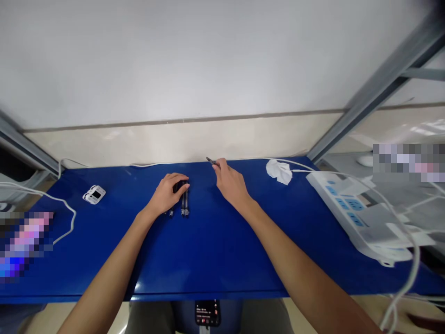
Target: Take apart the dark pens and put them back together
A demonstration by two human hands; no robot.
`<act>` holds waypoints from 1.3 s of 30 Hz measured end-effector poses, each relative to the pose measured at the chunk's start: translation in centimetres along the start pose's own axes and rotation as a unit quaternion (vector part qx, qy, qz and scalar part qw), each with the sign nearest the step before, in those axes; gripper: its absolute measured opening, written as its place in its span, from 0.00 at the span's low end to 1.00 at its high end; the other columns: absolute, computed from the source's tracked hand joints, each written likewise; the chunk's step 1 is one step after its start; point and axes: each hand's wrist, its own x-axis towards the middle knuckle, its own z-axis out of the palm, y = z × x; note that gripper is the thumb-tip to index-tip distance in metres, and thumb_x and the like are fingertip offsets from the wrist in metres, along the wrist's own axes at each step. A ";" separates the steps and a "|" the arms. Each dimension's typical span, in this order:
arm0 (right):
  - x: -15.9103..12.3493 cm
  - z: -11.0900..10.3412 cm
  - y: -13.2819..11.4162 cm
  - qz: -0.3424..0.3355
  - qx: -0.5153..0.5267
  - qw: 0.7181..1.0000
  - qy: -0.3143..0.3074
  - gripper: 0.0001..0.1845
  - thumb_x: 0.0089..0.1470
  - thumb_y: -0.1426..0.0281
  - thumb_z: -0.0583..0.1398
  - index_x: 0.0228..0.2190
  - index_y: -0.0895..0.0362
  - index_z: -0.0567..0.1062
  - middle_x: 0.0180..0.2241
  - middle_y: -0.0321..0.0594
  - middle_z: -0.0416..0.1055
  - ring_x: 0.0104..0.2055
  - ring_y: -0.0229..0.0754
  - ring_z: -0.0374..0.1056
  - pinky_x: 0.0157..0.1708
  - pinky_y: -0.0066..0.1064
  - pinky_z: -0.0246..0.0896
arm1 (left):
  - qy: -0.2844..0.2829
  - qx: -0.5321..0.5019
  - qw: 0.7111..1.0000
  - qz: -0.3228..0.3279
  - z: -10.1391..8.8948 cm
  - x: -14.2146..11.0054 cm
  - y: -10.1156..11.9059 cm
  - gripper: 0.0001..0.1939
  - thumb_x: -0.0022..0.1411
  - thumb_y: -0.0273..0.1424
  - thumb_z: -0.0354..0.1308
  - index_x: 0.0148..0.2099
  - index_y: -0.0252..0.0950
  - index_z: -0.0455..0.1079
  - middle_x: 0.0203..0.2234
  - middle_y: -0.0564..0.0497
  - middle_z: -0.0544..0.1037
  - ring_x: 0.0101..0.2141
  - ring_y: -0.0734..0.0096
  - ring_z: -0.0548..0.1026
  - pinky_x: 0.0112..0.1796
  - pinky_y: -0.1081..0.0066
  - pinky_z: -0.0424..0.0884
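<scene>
A dark pen [210, 160] is gripped by the right hand [231, 183]; several pens [185, 204] are partly covered by the left hand [168, 193].
The left fingers are curled over these pens on the blue table [222, 250]; whether any is held cannot be told. Beyond both hands, the table is bordered by a pale wall [222, 60]. To the right of the right hand, a crumpled tissue [279, 171] is seen, and farther right, a white power strip [351, 215]. Well left of the left hand, a small white device [94, 194] is placed. Blue surface is shown between the hands and down to the front edge [222, 295], below which a phone [207, 313] is seen between the forearms.
</scene>
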 end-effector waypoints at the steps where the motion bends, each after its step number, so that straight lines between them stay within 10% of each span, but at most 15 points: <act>1: 0.0 -0.2 -0.3 -0.006 0.032 0.999 0.013 0.21 0.77 0.58 0.42 0.53 0.56 0.67 0.41 0.49 0.80 0.37 0.52 0.76 0.34 0.36 0.60 | 0.000 0.005 1.000 0.005 0.0 0.0 0.0 0.15 0.73 0.41 0.58 0.57 0.46 0.77 0.54 0.48 0.81 0.55 0.56 0.76 0.59 0.51 0.71; 22: -1.0 -0.1 -0.7 -0.083 0.085 0.990 0.077 0.22 0.76 0.54 0.46 0.47 0.55 0.71 0.33 0.43 0.79 0.31 0.45 0.74 0.30 0.32 0.55 | -0.005 0.024 1.000 0.005 0.2 -0.1 -0.2 0.16 0.68 0.33 0.60 0.56 0.43 0.75 0.51 0.46 0.79 0.52 0.55 0.75 0.57 0.50 0.71; 32: -1.5 0.2 -1.5 -0.148 0.089 0.985 0.027 0.21 0.77 0.55 0.46 0.46 0.55 0.72 0.36 0.42 0.79 0.33 0.44 0.74 0.30 0.32 0.51 | 0.075 -0.065 0.995 0.024 -0.9 -0.1 3.7 0.24 0.74 0.41 0.56 0.68 0.45 0.65 0.54 0.46 0.79 0.54 0.60 0.77 0.58 0.57 0.72; 39: -2.0 0.7 -1.9 -0.201 0.108 0.973 -0.016 0.21 0.76 0.55 0.48 0.41 0.55 0.71 0.34 0.41 0.78 0.31 0.42 0.71 0.30 0.33 0.51 | 0.079 -0.052 0.994 0.051 -1.0 -0.4 4.4 0.13 0.77 0.42 0.52 0.50 0.42 0.74 0.41 0.48 0.80 0.42 0.63 0.77 0.47 0.61 0.73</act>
